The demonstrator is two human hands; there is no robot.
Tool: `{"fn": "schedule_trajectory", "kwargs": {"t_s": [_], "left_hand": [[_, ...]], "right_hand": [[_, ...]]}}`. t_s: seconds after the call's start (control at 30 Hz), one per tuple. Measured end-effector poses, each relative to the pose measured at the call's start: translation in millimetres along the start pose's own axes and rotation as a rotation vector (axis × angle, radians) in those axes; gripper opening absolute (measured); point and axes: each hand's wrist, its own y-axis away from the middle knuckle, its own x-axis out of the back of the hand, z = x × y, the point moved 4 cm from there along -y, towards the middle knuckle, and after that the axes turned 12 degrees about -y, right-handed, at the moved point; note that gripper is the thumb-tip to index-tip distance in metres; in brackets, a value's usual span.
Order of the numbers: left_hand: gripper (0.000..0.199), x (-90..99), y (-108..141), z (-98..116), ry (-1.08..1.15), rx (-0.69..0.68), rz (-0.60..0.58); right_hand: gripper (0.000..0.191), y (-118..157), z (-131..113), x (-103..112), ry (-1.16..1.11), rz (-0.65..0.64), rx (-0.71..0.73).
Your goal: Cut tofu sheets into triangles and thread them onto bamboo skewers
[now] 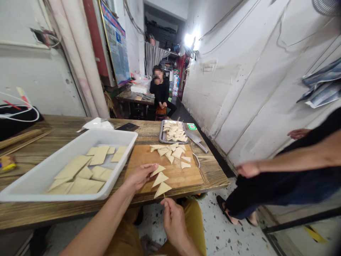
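Note:
Over the front of a wooden cutting board, my left hand pinches the topmost of three pale triangular pieces strung on a thin skewer. My right hand is closed on the skewer's lower end, past the table's front edge. Loose triangular pieces lie at the back of the board. Behind it, a metal tray bears many skewered pieces. To the left, a white plastic tub holds larger flat pale sheets.
A cleaver lies right of the metal tray, with thin sticks at the board's right edge. A plastic bag is behind the tub. One person sits far back; another person stands at the right.

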Motion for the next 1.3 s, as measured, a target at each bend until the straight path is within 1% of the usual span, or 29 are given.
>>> {"fn": "schedule_trajectory", "kwargs": {"t_s": [0.17,0.27,0.37,0.43,0.57,0.7,0.8,0.83,0.9,0.97,1.0,1.03,1.13,1.17,1.23,1.3], "left_hand": [[0.017,-3.0,-2,-5,-0.032,0.004,-0.014],[0.021,-4.6,-3,-4,-0.032,0.001,-0.010],[0.030,-3.7,-4,3,0.050,-0.041,-0.032],[0.032,-1.5,-2,7,0.099,-0.051,-0.044],[0.030,-2.8,4,11,0.080,-0.062,-0.096],[0.022,-10.9,15,13,0.076,-0.134,-0.100],[0.021,-17.6,20,16,0.078,-0.174,-0.127],[0.022,-18.2,21,17,0.085,-0.175,-0.116],[0.022,-16.0,24,17,0.110,-0.172,-0.036],[0.021,-13.4,27,14,0.124,-0.157,0.028],[0.021,-13.6,29,10,0.120,-0.137,0.028],[0.021,-15.0,31,5,0.109,-0.107,0.000],[0.021,-24.1,37,-14,0.077,-0.009,-0.142],[0.019,-27.0,38,-20,0.080,0.005,-0.164],[0.014,-31.9,39,-29,0.109,0.024,-0.165],[0.012,-35.5,38,-35,0.153,0.049,-0.126]], "right_hand": [[0.028,-1,5,-4,-0.002,0.022,0.002],[0.031,-6,11,-8,-0.014,0.047,0.001],[0.034,-11,18,-7,-0.050,0.091,-0.012],[0.034,-14,21,-5,-0.086,0.116,-0.025],[0.034,-14,24,-5,-0.170,0.116,-0.039],[0.033,-11,26,-11,-0.210,0.092,-0.030],[0.033,-8,26,-13,-0.210,0.084,-0.018],[0.034,-8,26,-13,-0.210,0.086,-0.014],[0.035,-8,26,-12,-0.214,0.094,-0.007],[0.035,-9,26,-12,-0.221,0.116,-0.006],[0.035,-9,27,-12,-0.226,0.129,-0.012],[0.035,-10,27,-12,-0.232,0.142,-0.018],[0.035,-13,27,-14,-0.248,0.162,-0.034],[0.035,-14,26,-15,-0.246,0.162,-0.033],[0.035,-15,23,-16,-0.230,0.152,-0.021],[0.036,-15,18,-16,-0.202,0.150,0.001]]}}
